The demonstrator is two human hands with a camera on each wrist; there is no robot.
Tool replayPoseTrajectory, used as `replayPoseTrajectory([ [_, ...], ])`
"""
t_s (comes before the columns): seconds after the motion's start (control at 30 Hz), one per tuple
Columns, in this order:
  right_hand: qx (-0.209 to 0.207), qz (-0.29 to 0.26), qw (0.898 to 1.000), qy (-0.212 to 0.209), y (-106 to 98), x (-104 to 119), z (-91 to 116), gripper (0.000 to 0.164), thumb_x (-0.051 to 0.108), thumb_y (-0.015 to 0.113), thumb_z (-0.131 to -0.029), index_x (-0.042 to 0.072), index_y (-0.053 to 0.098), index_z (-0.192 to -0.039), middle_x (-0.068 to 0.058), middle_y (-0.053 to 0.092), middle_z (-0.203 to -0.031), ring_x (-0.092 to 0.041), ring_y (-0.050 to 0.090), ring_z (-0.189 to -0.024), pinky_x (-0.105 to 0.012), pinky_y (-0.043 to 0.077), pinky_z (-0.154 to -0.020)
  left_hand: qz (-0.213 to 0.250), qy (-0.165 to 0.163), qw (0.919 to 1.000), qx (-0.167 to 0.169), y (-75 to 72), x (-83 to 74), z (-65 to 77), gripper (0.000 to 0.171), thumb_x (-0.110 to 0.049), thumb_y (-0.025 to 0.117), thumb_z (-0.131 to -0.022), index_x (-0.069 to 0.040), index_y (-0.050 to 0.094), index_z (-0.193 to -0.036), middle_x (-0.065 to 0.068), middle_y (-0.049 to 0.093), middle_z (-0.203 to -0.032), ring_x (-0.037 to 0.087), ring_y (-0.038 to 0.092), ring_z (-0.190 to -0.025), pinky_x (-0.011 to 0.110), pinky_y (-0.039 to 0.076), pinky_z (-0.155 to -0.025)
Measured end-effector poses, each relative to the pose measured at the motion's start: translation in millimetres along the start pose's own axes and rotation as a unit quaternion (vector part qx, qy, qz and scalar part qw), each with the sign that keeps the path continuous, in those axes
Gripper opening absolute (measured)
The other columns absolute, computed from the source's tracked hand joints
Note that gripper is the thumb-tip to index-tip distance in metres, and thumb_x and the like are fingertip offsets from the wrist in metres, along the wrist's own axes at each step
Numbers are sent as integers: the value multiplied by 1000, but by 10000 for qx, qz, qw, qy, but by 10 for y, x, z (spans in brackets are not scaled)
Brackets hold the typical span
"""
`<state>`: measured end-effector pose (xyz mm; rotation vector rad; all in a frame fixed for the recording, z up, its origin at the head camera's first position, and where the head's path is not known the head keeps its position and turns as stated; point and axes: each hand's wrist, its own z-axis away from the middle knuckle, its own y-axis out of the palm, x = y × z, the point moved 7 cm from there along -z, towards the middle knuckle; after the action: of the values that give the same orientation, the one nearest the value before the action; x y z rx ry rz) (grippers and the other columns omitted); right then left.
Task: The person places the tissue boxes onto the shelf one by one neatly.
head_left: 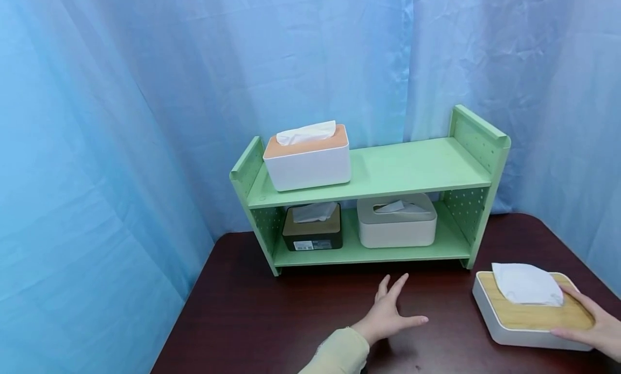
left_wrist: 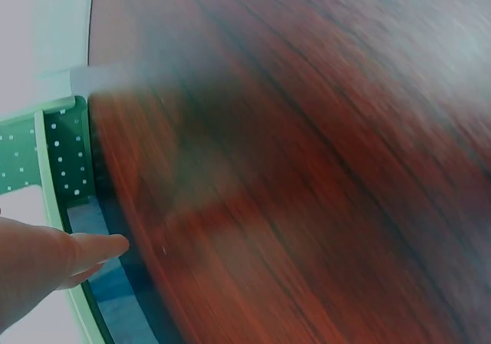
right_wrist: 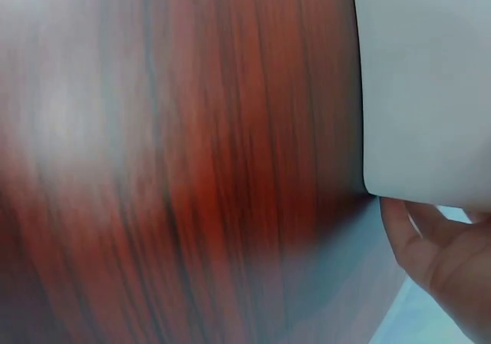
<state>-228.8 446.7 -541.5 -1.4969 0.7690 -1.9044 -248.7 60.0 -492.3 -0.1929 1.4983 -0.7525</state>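
Observation:
At the right of the head view, my right hand point(head_left: 599, 328) grips the right end of a white tissue box point(head_left: 529, 319) with a light wooden lid. A white tissue sticks up from its slot. The right wrist view has the box's pale side point(right_wrist: 430, 90), with curled fingers point(right_wrist: 430, 244) at its lower edge. My left hand point(head_left: 385, 314) is held over the dark table with fingers and thumb spread, holding nothing. It is in front of a green two-level shelf point(head_left: 402, 166); in the left wrist view, its fingers point(left_wrist: 61, 252) overlap the shelf.
A white tissue box point(head_left: 310, 166) with an orange-brown lid stands on the upper shelf's left. Below are a black tissue box point(head_left: 312, 242) with a brown lid and a greyish-white one point(head_left: 398, 234). Blue curtains point(head_left: 145, 120) surround the dark wooden table point(head_left: 242, 320).

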Motion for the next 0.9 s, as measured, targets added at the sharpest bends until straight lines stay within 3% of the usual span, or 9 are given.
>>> replayPoseTrajectory([
  [0.13,388,-115,9991,-110,92,132,-8,115,50,64,-86,-10,-17,-142,-48,-11,-137,-64,9,-118,-70,21,-92,24,7,10000,40,103,-95,-31,84,-35,80,-75,-46,31,-143,9,18,-155,34,28,-139,40,44,-97],
  [0.37,847,-159,9961,170,249,296,-23,116,56,61,-86,-8,-18,-142,-49,-9,-136,-61,13,-118,-70,24,-90,-41,76,9999,140,274,-210,-105,83,-35,80,-75,-43,33,-143,9,20,-153,30,33,-136,33,45,-95],
  [0.63,897,-125,9959,49,377,466,-41,115,55,61,-85,-7,-14,-144,-50,-2,-137,-60,19,-118,-68,30,-88,-212,117,9995,203,426,-240,-152,82,-35,81,-73,-44,36,-141,7,20,-153,26,34,-135,30,45,-94],
  [0.9,767,-56,9958,-505,468,750,-56,104,48,62,-87,-9,-2,-147,-48,10,-137,-56,31,-117,-60,38,-84,-359,404,9982,245,456,-207,-166,76,-35,79,-76,-36,41,-142,13,20,-153,25,39,-133,26,43,-95],
])
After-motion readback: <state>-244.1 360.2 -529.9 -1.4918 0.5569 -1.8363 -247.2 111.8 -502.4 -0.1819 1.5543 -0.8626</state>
